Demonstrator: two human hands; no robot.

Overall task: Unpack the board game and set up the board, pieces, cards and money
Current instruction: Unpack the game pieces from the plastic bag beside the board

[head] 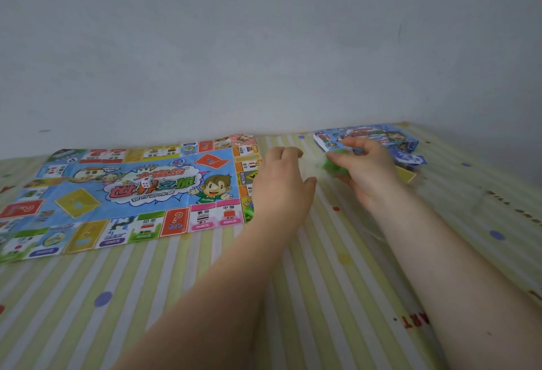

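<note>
The paper game board (126, 190) lies unfolded on the left of the striped sheet, with a small white die (146, 183) on its middle. The blue game box (366, 135) sits at the back right by the wall. Just right of the board, my left hand (278, 184) and my right hand (363, 170) meet over a small clear plastic bag with green pieces (330, 162). My right hand grips the green part of the bag. My left hand's fingers are curled at the bag's clear end; the blur hides the exact grip.
A blue card (410, 159) and a yellow card (407, 174) lie beside the box, behind my right hand. The grey wall (264, 46) runs close behind the board and box. Striped sheet (176, 296) stretches bare toward me.
</note>
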